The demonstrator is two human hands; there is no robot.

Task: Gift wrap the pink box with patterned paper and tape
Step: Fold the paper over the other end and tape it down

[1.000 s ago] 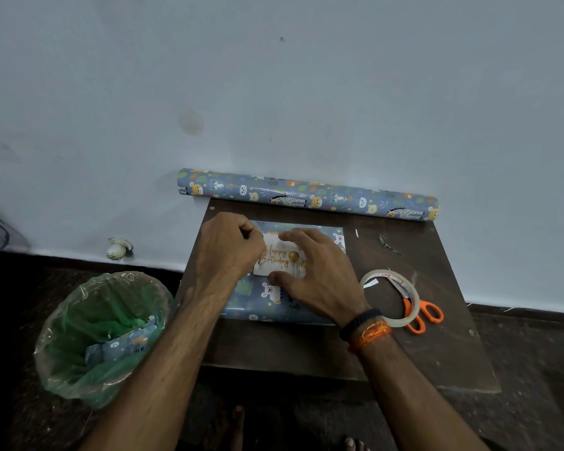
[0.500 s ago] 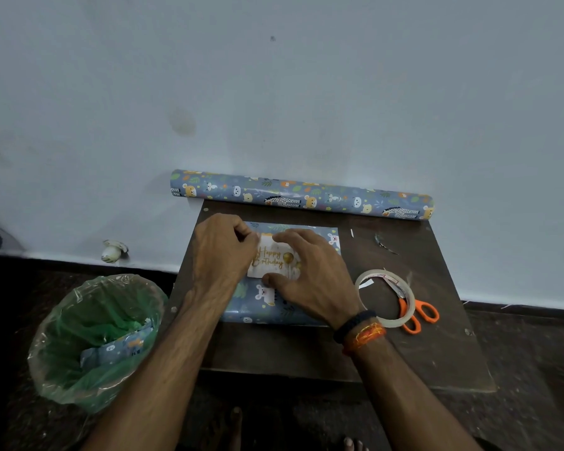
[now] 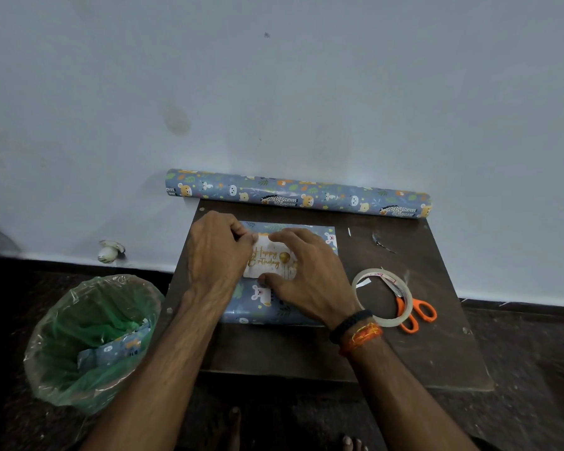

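Box (image 3: 293, 307): fully covered in blue animal-print paper, lying flat on the table (image 3: 437, 353), nearer its left edge than its right.
Card (image 3: 269, 260): a white "Happy Birthday" card lying on top of the box, toward its far left part.
Left hand (image 3: 217, 252): fingers curled, thumb and fingertips pinching the card's upper left corner.
Right hand (image 3: 310, 278): fingers spread and arched over the card's right part, thumb (image 3: 274, 281) pressing near its lower edge, forefinger touching near its top edge.
Roll (image 3: 298, 193): same patterned paper, lying along the table's far edge against the wall.
Tape (image 3: 383, 297): a clear ring lying flat near the right edge, just right of the right wrist.
Scissors (image 3: 415, 312): orange-handled, partly under the tape.
Bin (image 3: 92, 340): green-lined, on the floor left of the table, paper scraps inside.
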